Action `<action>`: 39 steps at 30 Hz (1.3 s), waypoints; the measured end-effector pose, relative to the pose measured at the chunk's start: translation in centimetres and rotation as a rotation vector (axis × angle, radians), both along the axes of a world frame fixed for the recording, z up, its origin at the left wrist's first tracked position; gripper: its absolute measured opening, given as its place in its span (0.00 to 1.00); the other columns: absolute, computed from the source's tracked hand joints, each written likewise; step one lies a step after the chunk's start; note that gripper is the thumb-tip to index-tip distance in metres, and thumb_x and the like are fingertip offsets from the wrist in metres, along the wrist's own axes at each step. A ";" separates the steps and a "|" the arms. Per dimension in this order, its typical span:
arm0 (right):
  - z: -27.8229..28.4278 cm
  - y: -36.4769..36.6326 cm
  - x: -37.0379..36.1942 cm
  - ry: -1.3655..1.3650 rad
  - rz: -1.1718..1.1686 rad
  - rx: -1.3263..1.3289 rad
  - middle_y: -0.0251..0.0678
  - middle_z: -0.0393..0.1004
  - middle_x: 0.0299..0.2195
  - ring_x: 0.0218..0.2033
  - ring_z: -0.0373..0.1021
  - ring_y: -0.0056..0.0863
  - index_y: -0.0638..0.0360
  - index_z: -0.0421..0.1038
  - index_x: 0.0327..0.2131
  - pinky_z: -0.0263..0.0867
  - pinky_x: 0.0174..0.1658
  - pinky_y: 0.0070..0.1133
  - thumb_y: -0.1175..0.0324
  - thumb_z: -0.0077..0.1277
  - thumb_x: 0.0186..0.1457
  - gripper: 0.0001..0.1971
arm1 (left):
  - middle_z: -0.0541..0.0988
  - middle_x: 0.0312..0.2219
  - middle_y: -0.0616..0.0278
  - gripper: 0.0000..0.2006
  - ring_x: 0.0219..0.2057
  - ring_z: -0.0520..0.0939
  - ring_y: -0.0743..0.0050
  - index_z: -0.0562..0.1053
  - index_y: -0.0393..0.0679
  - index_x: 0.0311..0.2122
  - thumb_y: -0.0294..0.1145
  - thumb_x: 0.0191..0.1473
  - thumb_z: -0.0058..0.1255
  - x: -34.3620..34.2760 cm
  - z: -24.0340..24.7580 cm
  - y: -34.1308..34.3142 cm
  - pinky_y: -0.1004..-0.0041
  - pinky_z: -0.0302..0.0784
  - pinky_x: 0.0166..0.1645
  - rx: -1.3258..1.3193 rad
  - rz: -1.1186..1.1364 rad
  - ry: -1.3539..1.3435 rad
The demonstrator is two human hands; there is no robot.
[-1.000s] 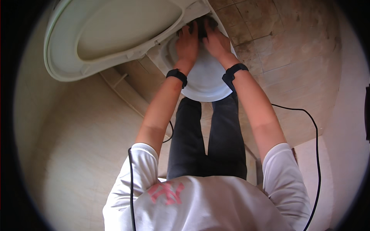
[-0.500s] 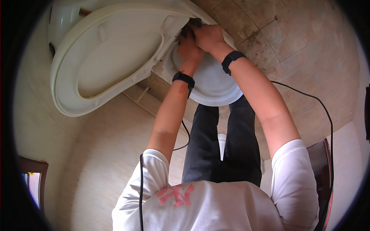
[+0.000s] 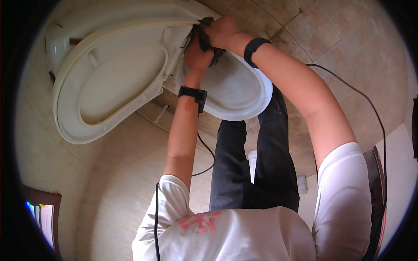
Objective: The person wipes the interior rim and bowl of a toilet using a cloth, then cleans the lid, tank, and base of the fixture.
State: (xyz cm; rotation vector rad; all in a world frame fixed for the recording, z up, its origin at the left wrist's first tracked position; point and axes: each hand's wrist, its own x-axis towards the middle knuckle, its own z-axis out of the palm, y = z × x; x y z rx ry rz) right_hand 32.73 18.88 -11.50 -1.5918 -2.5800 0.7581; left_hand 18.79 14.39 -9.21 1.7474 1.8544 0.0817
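Note:
My left hand and my right hand are close together at the hinge end of a raised toilet seat. A dark cloth is bunched between them, and both hands are closed on it. Part of the cloth hangs beside my left fingers, over the white toilet bowl. My fingertips are mostly hidden by the cloth and by the hands themselves. The seat leans back against the lid, to the left of the bowl.
A white cistern stands at the far left, behind the seat. Stained tiles cover the floor to the right. A black cable loops by my right arm, and a thin pipe runs near the bowl's left side.
Both hands have shifted left with the cloth, nearer the seat hinge. More of the cloth and of the bowl's inside now shows. The view has moved slightly.

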 end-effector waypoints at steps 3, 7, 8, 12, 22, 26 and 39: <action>1.1 -0.4 0.0 -0.002 -0.061 -0.096 0.33 0.80 0.32 0.35 0.77 0.34 0.49 0.74 0.46 0.70 0.33 0.32 0.63 0.47 0.49 0.18 | 0.76 0.47 0.47 0.39 0.48 0.75 0.42 0.59 0.52 0.63 0.40 0.41 0.51 -1.3 0.6 1.0 0.56 0.73 0.50 -0.084 -0.074 0.011; 2.1 -1.5 0.7 -0.129 -0.004 -0.208 0.37 0.80 0.31 0.35 0.77 0.37 0.53 0.73 0.48 0.71 0.34 0.31 0.64 0.46 0.48 0.21 | 0.75 0.49 0.48 0.42 0.49 0.76 0.45 0.55 0.52 0.66 0.41 0.41 0.52 -0.7 2.1 1.5 0.59 0.72 0.50 -0.126 -0.201 -0.098; 1.5 -2.3 1.5 -0.046 -0.083 -0.105 0.40 0.79 0.29 0.32 0.76 0.40 0.54 0.70 0.51 0.70 0.33 0.34 0.65 0.46 0.48 0.23 | 0.76 0.48 0.48 0.42 0.47 0.77 0.46 0.55 0.52 0.66 0.42 0.42 0.52 0.0 2.1 1.6 0.58 0.73 0.49 -0.123 -0.262 -0.025; 3.1 -3.9 1.1 0.000 -0.149 -0.078 0.44 0.79 0.28 0.30 0.75 0.44 0.53 0.68 0.52 0.70 0.31 0.37 0.65 0.45 0.48 0.25 | 0.77 0.42 0.43 0.43 0.43 0.79 0.47 0.52 0.48 0.66 0.49 0.45 0.54 0.6 1.3 -0.2 0.55 0.77 0.43 -0.071 -0.294 0.210; 1.1 0.2 -1.4 -0.135 0.070 -0.004 0.42 0.79 0.32 0.33 0.76 0.43 0.49 0.74 0.44 0.71 0.35 0.36 0.62 0.43 0.54 0.16 | 0.82 0.36 0.53 0.36 0.39 0.82 0.50 0.61 0.43 0.60 0.49 0.47 0.49 0.9 1.7 1.4 0.56 0.78 0.39 -0.138 -0.216 0.348; 2.5 0.7 -3.0 -0.249 0.175 -0.120 0.41 0.79 0.34 0.35 0.76 0.42 0.49 0.76 0.40 0.72 0.37 0.35 0.62 0.43 0.54 0.14 | 0.82 0.36 0.52 0.32 0.37 0.83 0.50 0.64 0.40 0.55 0.47 0.47 0.49 -0.4 1.1 0.9 0.57 0.78 0.38 -0.167 -0.225 0.338; 1.4 -0.4 -1.9 -0.030 0.025 -0.119 0.41 0.79 0.33 0.35 0.76 0.44 0.37 0.66 0.56 0.71 0.37 0.37 0.63 0.47 0.49 0.27 | 0.80 0.36 0.44 0.46 0.35 0.82 0.44 0.48 0.41 0.65 0.42 0.41 0.53 -1.0 0.6 -1.1 0.54 0.78 0.37 -0.059 -0.015 0.119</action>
